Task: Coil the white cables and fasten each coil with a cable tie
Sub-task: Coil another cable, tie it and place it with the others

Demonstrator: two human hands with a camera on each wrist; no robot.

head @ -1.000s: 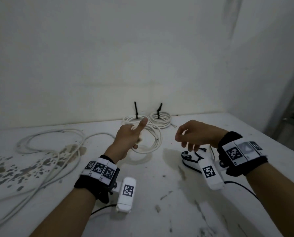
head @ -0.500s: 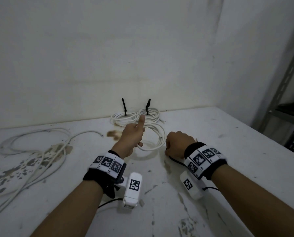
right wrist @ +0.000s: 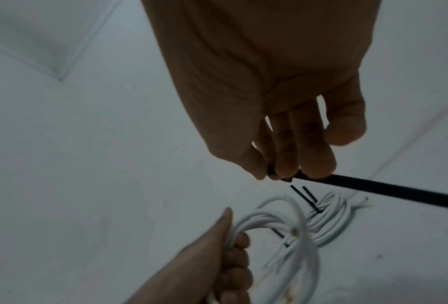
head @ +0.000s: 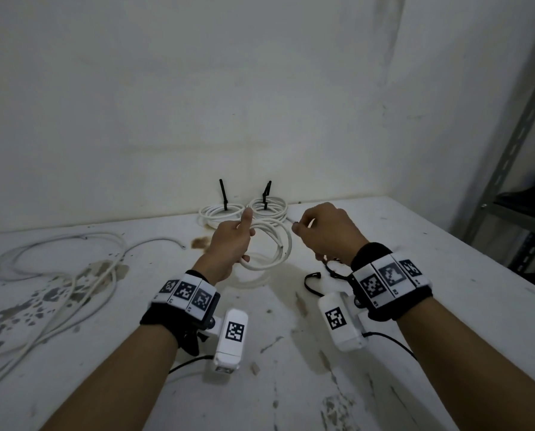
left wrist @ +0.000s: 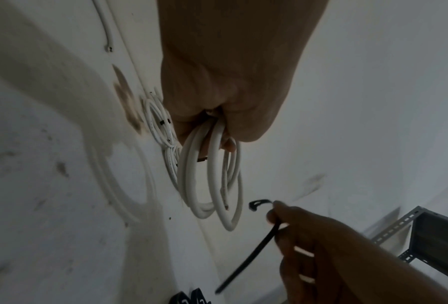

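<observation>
left hand [head: 232,244] fist round white cable coil [head: 272,244], raised off surface [head: 384,337] | right hand [head: 325,231] pinching black cable tie [right wrist: 373,188] just beside | coil light, springy, likely to unwind; grip bunched strands | tie thin, flexible, hold near head

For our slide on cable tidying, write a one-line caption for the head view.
Left hand grips a white cable coil while the right hand brings a black cable tie.
</observation>
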